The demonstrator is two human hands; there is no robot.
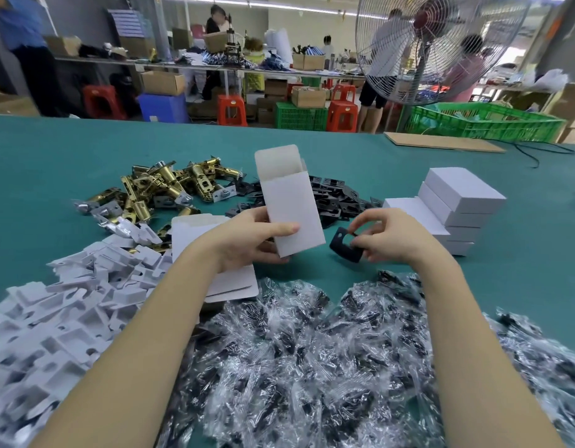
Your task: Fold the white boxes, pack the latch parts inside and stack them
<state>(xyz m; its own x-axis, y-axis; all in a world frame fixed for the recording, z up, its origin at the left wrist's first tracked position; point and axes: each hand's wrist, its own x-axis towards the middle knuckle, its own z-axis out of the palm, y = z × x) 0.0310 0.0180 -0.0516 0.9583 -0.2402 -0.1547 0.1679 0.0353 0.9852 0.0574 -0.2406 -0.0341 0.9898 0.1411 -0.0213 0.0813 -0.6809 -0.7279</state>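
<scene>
Above desk point(53, 163) | box point(292, 208) being gripped low by left hand point(250, 237), thin card, crushable | plate point(346, 248) being pinched by right hand point(389, 237), stiff, edge-held

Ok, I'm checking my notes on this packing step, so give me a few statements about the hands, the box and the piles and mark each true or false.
1. The left hand holds a white box with its top flap open. True.
2. The right hand is empty. False: it pinches a black plate.
3. The finished boxes are stacked to the right of the hands. True.
4. The brass latches lie nearest the person. False: they lie farther back on the left; clear bagged parts lie nearest.
5. The black plate is already inside the box. False: it is outside, beside it.
</scene>
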